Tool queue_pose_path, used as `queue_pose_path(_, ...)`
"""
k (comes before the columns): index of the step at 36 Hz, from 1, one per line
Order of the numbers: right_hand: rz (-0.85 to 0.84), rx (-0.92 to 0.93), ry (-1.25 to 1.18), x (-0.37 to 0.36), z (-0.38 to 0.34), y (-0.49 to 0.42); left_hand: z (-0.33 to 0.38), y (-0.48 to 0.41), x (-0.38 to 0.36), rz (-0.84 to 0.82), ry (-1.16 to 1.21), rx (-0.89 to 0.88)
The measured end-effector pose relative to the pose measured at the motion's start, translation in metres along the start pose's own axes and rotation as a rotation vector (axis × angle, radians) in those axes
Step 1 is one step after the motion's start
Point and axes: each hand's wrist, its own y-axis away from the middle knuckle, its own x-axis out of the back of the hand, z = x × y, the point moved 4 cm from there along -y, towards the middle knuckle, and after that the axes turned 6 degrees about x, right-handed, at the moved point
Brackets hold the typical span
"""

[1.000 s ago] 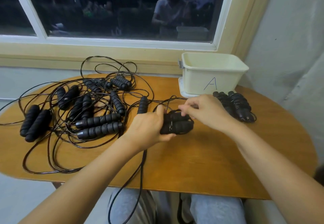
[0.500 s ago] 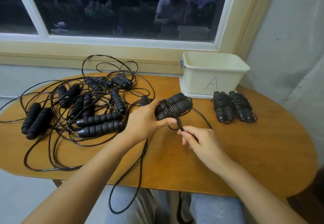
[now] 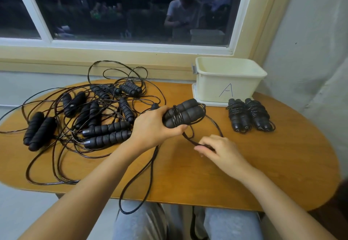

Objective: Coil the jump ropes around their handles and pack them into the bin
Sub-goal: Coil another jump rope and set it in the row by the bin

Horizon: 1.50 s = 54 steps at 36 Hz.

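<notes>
My left grip (image 3: 156, 125) is closed round a pair of black foam handles (image 3: 185, 112), thumb underneath and fingers over the top. It holds them side by side, raised off the bench (image 3: 263, 164), with their free ends tilted up and away to the right. A few turns of cord (image 3: 189, 139) circle the pair just past my thumb. From there the cord drops to my right grip (image 3: 220, 151), which is narrow and pinches it between thumb and fingertips. That hand sits palm down, low over the bench, nearer me and to the right of the left grip. A long loop of the same cord hangs over the bench's near edge below my left wrist.

Beyond the right grip lie two wound jump ropes (image 3: 239, 115), just in front of the cream bin (image 3: 212, 89) marked "A". To the left of my left grip sprawls a tangle of loose jump ropes (image 3: 105, 127).
</notes>
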Motion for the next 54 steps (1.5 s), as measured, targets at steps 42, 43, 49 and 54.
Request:
queue_pose_path(42, 0.104, -0.12, -0.197, 0.014, -0.024, -0.015, 0.0, 0.002, -0.009, 0.114, -0.423, -0.175)
queue_pose_path(43, 0.096, -0.13, -0.253, 0.012, -0.023, -0.015, -0.001, 0.002, -0.007, 0.093, -0.399, -0.165)
queue_pose_path(49, 0.09, -0.296, -0.587, 0.003, -0.014, -0.012, 0.005, 0.004, -0.001, 0.009, -0.3, -0.127)
queue_pose_path(54, 0.185, -0.375, -0.702, -0.006, -0.011, -0.015, 0.012, 0.01, -0.001, -0.003, -0.141, -0.101)
